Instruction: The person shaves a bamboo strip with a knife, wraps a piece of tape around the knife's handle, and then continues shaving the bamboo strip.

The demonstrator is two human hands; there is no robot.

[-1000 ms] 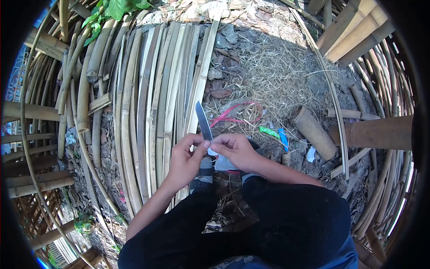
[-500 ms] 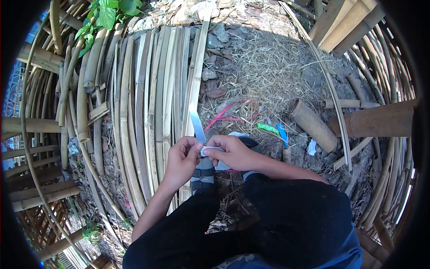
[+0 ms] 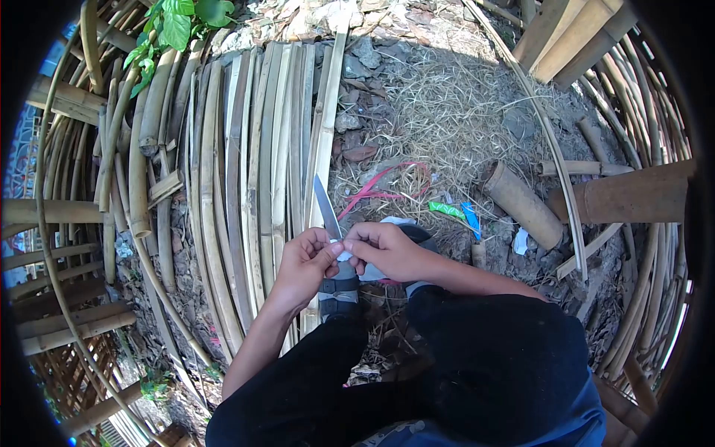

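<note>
A knife (image 3: 326, 208) points up and slightly left from between my hands, its bare metal blade showing and its handle end hidden by my fingers. My left hand (image 3: 299, 270) is closed, with thumb and fingers pinched at the base of the blade. Touching it from the other side, my right hand (image 3: 383, 252) is also closed, its thumb and fingers pressed on a small white piece (image 3: 344, 255) of paper or cloth by the knife's base. Most of that white piece is covered by my fingers.
Long split bamboo strips (image 3: 255, 149) lie side by side on the left. Pink string (image 3: 372, 192), green and blue wrappers (image 3: 447, 210) and a cut bamboo piece (image 3: 521, 205) lie on the ground ahead and to the right. Bamboo poles (image 3: 633, 201) stick in from the right.
The blade has turned, so its bright glare is gone and it looks darker and narrower. My right fingers have shifted over the white piece, and less of it shows.
</note>
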